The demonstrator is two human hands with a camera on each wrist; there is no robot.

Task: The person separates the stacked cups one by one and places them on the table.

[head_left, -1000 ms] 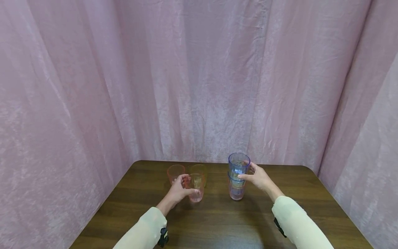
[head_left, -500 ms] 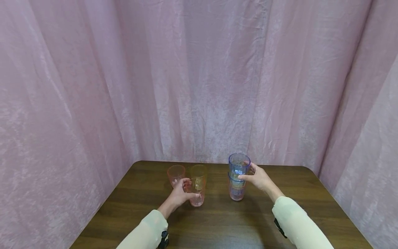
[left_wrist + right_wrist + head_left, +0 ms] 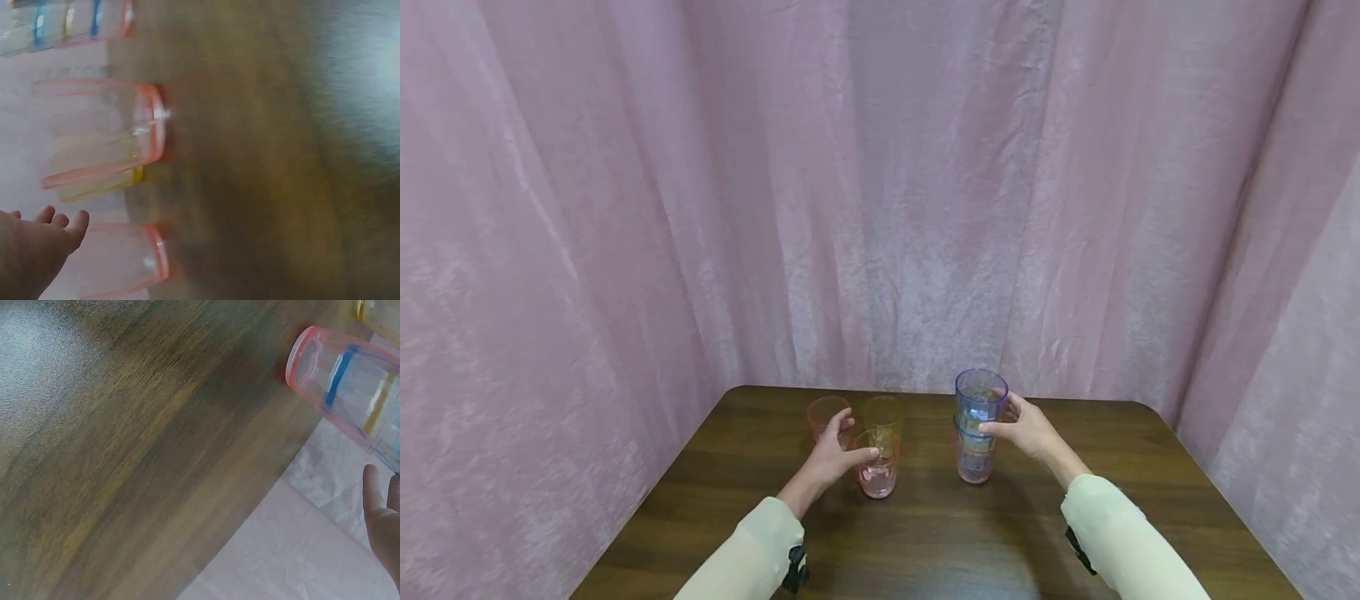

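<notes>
Beside a clear pink cup (image 3: 877,483) standing upright, my left hand (image 3: 826,463) has its thumb and fingers spread; the left wrist view shows the hand apart from the cups. A yellow cup (image 3: 883,408) stands just behind that pink one, partly seen through it. Another pink-rimmed cup (image 3: 822,410) is farther left, partly hidden by the left fingers. On the right, my right hand (image 3: 1030,430) holds the blue-rimmed cup (image 3: 979,407) at the top of a nested stack, thumb in front and fingers behind. The stack's lowest cup (image 3: 306,359) is pink, with blue and yellow bands showing inside it.
The cups stand on a dark brown wooden table (image 3: 910,554) with rounded back corners. A pink velvet curtain (image 3: 887,208) hangs right behind its back edge and along both sides.
The left hand set the pink cup down in front of the yellow one, then let go and drew slightly away to the left. The right hand stays on the stack.
</notes>
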